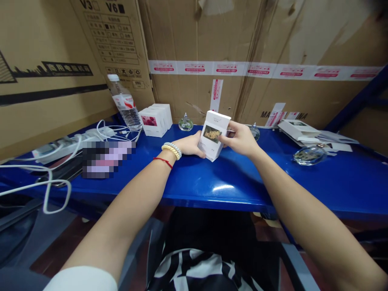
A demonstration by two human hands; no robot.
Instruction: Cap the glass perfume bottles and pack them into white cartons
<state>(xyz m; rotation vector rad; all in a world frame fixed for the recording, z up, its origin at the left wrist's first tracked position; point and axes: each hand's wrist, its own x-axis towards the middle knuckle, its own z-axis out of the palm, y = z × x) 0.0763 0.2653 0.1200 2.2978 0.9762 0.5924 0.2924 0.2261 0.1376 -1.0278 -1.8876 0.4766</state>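
Note:
A small white box [214, 135] with a yellow flower picture on its front stands tilted on the blue shelf [212, 182]. My left hand [190, 145] grips its lower left side, with bead bracelets and a red string on the wrist. My right hand [239, 139] pinches the box's right edge near the top. Both hands are closed on the box.
White boxes with a pink picture [156, 119] stand at the back left beside a water bottle [124, 103]. Glass bottles [185, 123] [309, 154], flat white packaging [298, 129], a power strip and white cables [60, 147] lie around. Cardboard cartons [242, 48] wall the back.

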